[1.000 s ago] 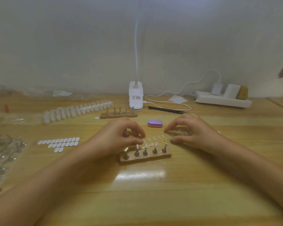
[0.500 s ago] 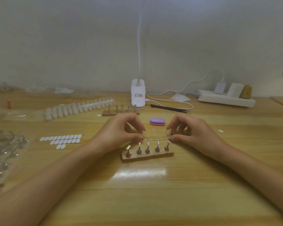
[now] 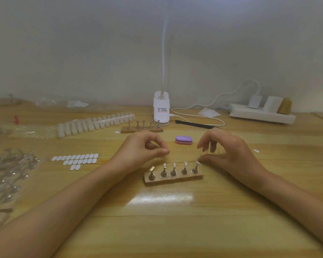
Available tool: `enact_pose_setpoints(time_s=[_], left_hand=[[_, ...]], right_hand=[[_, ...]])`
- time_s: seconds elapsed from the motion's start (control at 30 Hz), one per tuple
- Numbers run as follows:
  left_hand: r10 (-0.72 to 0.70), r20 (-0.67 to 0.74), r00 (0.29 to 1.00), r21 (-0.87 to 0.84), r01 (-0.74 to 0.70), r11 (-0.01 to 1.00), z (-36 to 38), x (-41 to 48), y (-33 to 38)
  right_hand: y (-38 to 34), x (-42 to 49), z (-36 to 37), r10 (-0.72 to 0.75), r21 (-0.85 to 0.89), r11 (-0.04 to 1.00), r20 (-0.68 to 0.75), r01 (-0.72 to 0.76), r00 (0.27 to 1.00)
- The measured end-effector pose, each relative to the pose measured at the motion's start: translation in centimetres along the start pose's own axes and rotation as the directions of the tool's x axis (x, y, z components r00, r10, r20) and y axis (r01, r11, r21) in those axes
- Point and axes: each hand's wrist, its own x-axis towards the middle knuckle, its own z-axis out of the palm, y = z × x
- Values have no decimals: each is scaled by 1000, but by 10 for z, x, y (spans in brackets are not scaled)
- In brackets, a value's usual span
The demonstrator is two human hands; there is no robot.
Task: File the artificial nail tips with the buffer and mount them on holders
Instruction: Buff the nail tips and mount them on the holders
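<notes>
Table [image 3: 175, 229]: wood, under both forearms. Left hand [image 3: 142, 151]: thumb and forefinger pinch the left end of a clear tip strip [image 3: 184, 159], which shows only faintly between the hands. Right hand [image 3: 231, 153]: fingers curled, thumb beneath, gripping the strip's right end. Holder [image 3: 173, 178]: five pegs, just nearer than both thumbs. Buffer [image 3: 183, 140]: flat, beyond the fingertips, between the hands.

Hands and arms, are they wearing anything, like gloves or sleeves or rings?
No. The left hand and right hand are bare: no gloves, and no rings or watch that I can see. The left arm and right arm are bare too, with no sleeves showing up to the picture's edge.
</notes>
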Motion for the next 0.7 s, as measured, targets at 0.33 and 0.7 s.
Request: enact_pose_setpoints(time_s=[0.33,0.7], left_hand=[[-21,-140,990,-330,-27,944,-6,-2,-5],[45,-223,974,-331,-120,936,-5,-6,-2]], right_hand=[[6,18,-5,195,45,979,79,-199,978],[-1,52,15,268,180,940,137,-290,954]])
